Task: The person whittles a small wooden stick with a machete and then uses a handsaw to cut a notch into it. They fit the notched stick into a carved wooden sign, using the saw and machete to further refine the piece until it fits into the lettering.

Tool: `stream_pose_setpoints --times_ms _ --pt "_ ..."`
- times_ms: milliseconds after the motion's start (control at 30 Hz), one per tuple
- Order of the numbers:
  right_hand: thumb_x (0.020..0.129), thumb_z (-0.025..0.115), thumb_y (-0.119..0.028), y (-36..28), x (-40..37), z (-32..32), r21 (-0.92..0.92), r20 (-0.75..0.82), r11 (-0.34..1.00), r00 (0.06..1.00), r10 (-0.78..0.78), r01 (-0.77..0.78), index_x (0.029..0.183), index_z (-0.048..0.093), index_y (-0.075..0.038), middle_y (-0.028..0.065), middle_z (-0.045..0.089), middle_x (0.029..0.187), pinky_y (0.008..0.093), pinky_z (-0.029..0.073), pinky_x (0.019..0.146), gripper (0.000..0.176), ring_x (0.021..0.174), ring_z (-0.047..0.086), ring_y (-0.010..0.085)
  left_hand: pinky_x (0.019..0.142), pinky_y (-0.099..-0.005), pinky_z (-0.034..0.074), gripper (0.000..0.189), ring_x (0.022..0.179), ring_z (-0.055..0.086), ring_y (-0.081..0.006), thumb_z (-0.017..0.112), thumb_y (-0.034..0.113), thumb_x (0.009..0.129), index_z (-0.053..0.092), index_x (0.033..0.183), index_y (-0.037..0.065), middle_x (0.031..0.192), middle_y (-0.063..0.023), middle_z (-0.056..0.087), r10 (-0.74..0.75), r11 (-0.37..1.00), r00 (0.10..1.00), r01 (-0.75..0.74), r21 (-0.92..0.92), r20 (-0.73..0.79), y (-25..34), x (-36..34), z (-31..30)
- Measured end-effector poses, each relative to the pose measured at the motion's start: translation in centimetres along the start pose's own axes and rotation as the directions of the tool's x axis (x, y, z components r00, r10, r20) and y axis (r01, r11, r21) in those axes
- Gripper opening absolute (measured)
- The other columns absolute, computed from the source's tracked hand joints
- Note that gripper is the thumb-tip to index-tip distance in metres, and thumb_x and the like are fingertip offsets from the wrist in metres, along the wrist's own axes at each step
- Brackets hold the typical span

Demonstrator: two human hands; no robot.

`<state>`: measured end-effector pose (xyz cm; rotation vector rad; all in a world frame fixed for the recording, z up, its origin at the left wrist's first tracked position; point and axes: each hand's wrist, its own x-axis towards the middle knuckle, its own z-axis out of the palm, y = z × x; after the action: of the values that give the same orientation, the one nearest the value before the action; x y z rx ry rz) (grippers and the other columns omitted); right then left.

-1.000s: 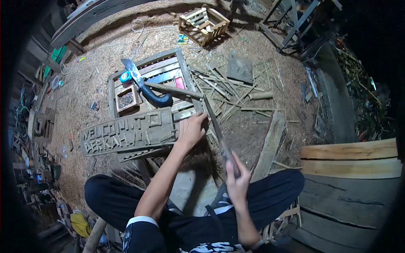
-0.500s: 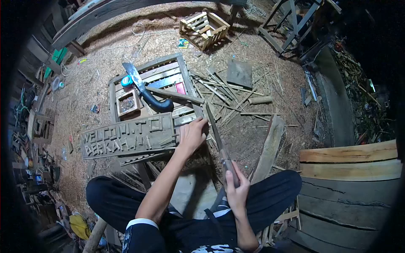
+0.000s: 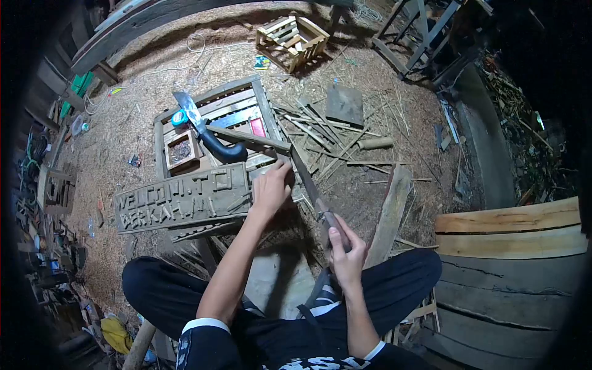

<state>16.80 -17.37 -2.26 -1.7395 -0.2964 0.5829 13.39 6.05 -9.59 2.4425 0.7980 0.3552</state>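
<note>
My right hand (image 3: pixel 349 256) is wrapped round the handle of a long dark blade (image 3: pixel 306 177) that points up and to the left. My left hand (image 3: pixel 271 187) has its fingers pressed together near the blade, at the right end of a wooden sign (image 3: pixel 180 198) with raised letters. Whatever those fingers hold is too small to make out. Behind the sign, a slatted wooden frame (image 3: pixel 266 102) carries a wide knife with a black handle (image 3: pixel 223 148), a blue round item (image 3: pixel 179 118), a small wooden box (image 3: pixel 182 152) and a thin wooden strip (image 3: pixel 250 137).
A slatted crate (image 3: pixel 292 42) lies at the top. Thin sticks (image 3: pixel 317 132) and a flat square piece (image 3: pixel 345 105) are on the ground. One long board (image 3: pixel 393 213) lies beyond my right knee, and wide planks (image 3: pixel 509 251) are at the right.
Both hands and the long blade keep nearly the same places, with my left hand slightly further left and up. The whole view has shifted a little to the left.
</note>
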Motion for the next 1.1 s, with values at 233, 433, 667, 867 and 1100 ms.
stream_pose_setpoints --times_ms 233,433,667,867,1100 --pt "0.1 0.065 -0.02 0.0 0.2 -0.1 0.026 -0.01 1.0 1.0 0.011 -0.01 0.131 0.063 0.009 0.0201 0.071 0.124 0.0341 0.047 0.103 0.043 0.117 0.066 0.0236 0.069 -0.0532 0.053 0.036 0.085 0.067 -0.042 0.065 0.006 0.077 0.065 0.114 0.011 0.109 -0.0113 0.065 0.02 0.999 0.998 -0.022 -0.033 -0.062 -0.4 0.1 0.3" --pt "0.101 0.064 -0.02 -2.2 -0.7 -0.1 0.072 -0.014 0.995 0.997 0.073 -0.072 0.131 0.063 0.009 0.0183 0.071 0.121 0.0321 0.049 0.099 0.042 0.111 0.067 0.0205 0.072 -0.0523 0.054 0.042 0.091 0.068 -0.0416 0.066 0.006 0.077 0.065 0.118 0.01 0.114 -0.0123 0.065 0.006 0.999 0.999 -0.008 -0.037 -0.038 -0.9 0.0 0.5" --pt "0.1 0.065 -0.019 -3.4 -0.9 -1.6 0.093 -0.062 0.991 0.993 0.098 -0.092 0.132 0.062 0.01 0.0074 0.071 0.109 0.0254 0.05 0.08 0.043 0.087 0.062 0.0102 0.072 -0.0514 0.053 0.036 0.092 0.067 -0.0407 0.067 0.008 0.08 0.065 0.117 0.01 0.111 -0.0129 0.065 0.029 0.997 0.996 -0.034 -0.066 -0.084 -1.4 -0.1 1.3" --pt "0.1 0.065 -0.02 -0.5 -1.1 -1.4 0.087 -0.085 0.996 0.996 -0.021 0.028 0.131 0.062 0.01 0.0087 0.071 0.11 0.0259 0.05 0.082 0.044 0.089 0.062 0.0101 0.071 -0.0495 0.052 0.016 0.091 0.067 -0.0386 0.065 0.018 0.093 0.067 0.107 0.01 0.103 -0.0115 0.064 0.005 0.986 0.997 -0.017 -0.166 -0.072 -0.2 -0.5 0.3" --pt "0.1 0.065 -0.021 -0.6 -1.3 -1.6 0.103 -0.077 0.994 0.997 -0.013 0.021 0.132 0.064 0.006 0.004 0.07 0.098 0.024 0.048 0.065 0.041 0.074 0.058 0.0069 0.074 -0.0461 0.052 0.019 0.093 0.067 -0.0366 0.065 0.024 0.097 0.071 0.111 0.012 0.1 -0.0117 0.063 0.001 0.969 0.996 -0.023 -0.244 -0.088 0.1 -0.9 -0.3"
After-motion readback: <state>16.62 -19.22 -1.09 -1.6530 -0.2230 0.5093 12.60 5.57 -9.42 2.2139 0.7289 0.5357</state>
